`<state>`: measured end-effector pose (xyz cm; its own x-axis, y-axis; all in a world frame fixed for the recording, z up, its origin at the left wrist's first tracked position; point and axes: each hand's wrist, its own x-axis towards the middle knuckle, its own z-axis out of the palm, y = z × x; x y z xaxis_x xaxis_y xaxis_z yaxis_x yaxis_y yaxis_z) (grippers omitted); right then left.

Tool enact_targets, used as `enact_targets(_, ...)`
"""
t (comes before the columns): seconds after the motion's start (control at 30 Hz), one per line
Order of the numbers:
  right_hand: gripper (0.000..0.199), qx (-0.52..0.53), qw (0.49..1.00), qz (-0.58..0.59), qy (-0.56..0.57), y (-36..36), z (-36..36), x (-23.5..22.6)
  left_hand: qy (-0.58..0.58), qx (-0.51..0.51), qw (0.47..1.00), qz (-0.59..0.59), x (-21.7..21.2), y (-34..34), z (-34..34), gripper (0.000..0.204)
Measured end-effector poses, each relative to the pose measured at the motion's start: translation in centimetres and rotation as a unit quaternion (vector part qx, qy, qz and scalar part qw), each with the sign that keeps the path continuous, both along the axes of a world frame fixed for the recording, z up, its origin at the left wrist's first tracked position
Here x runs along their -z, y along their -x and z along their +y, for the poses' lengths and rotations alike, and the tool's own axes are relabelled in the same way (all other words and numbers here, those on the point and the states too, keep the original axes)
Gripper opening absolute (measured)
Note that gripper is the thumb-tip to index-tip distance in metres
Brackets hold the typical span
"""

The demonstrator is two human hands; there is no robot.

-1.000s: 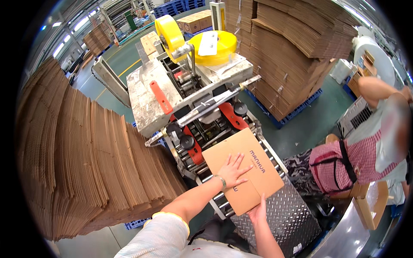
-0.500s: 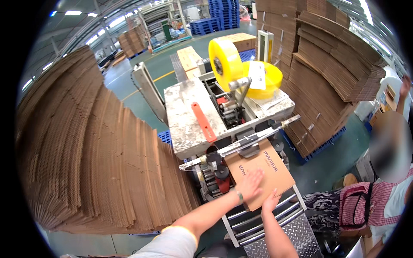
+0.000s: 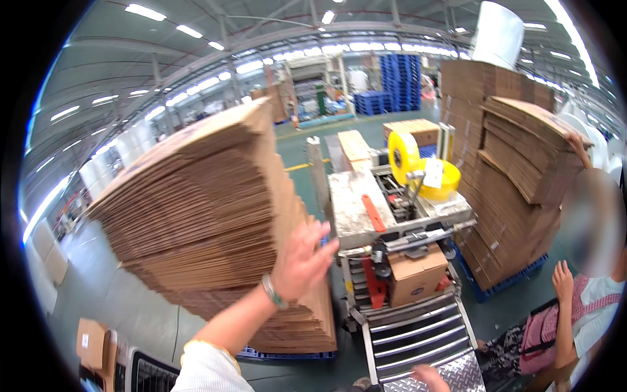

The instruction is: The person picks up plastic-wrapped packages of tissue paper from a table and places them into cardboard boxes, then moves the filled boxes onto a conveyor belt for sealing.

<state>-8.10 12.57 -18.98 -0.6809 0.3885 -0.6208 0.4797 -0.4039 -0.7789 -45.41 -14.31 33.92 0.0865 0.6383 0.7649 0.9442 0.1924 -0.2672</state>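
My left hand [image 3: 304, 264], with a band at the wrist, is raised in front of a tall stack of flattened cardboard boxes [image 3: 196, 215]. Its fingers are spread and nothing is in them. Part of my right hand [image 3: 430, 377] shows low over the diamond-plate end [image 3: 462, 371] of the roller conveyor [image 3: 418, 336]; its fingers are blurred and partly cut off. A closed brown carton [image 3: 418, 277] sits in the carton taping machine [image 3: 356, 202], under its front bar, apart from both hands.
Yellow tape rolls [image 3: 439, 181] and a red-orange flat tool [image 3: 373, 213] are on the machine. Another cardboard stack [image 3: 516, 170] stands on a blue pallet to the right. Beside it, a co-worker [image 3: 591, 307] reaches up to it. A loose carton [image 3: 93, 343] lies lower left.
Both hands have let go of the carton, which has moved further into the machine. My left hand has shifted left to the cardboard stack; my right has dropped back. The view has lifted and turned left.
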Motion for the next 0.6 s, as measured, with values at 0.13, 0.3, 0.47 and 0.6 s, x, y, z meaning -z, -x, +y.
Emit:
enact_targets(0.13,0.051,0.05,0.998,0.033,0.001,-7.6,-2.4,-0.4,-0.061,-0.142,0.972,0.18,-15.1,-1.1,-4.4,0.042)
enact_targets(0.3,0.043,0.014,0.992,-0.049,-0.112,-8.3,-7.7,-15.0,0.047,-0.167,0.985,-0.007,-24.1,2.6,-9.0,0.041)
enact_targets(0.47,0.027,0.05,0.988,0.124,-0.082,-7.6,-8.1,-13.8,0.098,-0.212,0.972,0.005,-26.5,1.7,-7.3,0.026)
enact_targets(0.6,0.025,0.116,0.984,0.117,-0.059,-11.1,-10.7,-11.7,-0.019,-0.132,0.991,0.017,-24.4,4.1,-11.4,0.018)
